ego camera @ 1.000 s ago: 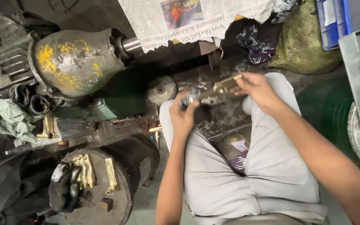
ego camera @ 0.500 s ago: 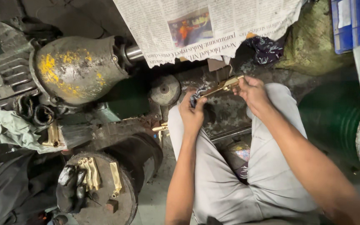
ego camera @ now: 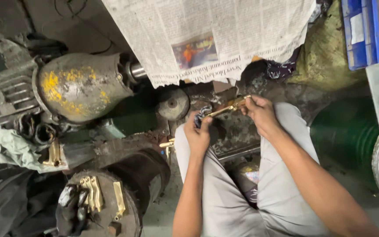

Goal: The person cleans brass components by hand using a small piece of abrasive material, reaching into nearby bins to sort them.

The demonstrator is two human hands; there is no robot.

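— While the person sits with both knees up in grey trousers, what do the hands hold?
— The right hand (ego camera: 259, 115) pinches one end of a slim brass-coloured metal rod (ego camera: 229, 106); the left hand (ego camera: 198, 131) closes around its other end through a dark scrap of cloth (ego camera: 202, 113).
— Where does the rod sit?
— It hangs tilted between the hands, above the knees, just beside a round grey buffing wheel (ego camera: 173, 104).
— And around it?
— A grimy motor with yellow stains (ego camera: 77, 87) lies left, a sheet of newspaper (ego camera: 211, 35) hangs above, and flat brass pieces (ego camera: 94, 192) rest on a dark round drum (ego camera: 128, 219).
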